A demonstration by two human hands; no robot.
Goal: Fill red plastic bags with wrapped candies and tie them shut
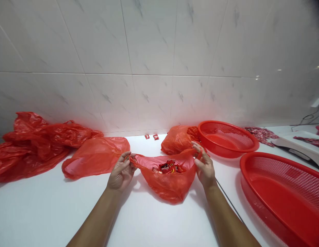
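A thin red plastic bag (164,187) hangs stretched between my two hands over the white table, its mouth spread wide. Small red wrapped packets (171,167) show inside it. My left hand (122,173) pinches the left end of the rim between thumb and fingers. At the other end, my right hand (204,166) grips the right side of the rim, with a loop of red plastic by its fingers. The lower packets are hidden by the bag's front wall.
A filled red bag (176,140) sits behind, beside a red basket (228,137). A larger red basket (283,199) stands right. Crumpled red bags (33,147) and a flatter bag (97,156) lie left. Two small packets (156,137) rest near the wall. A white scale (300,145) and piled packets (261,134) are far right.
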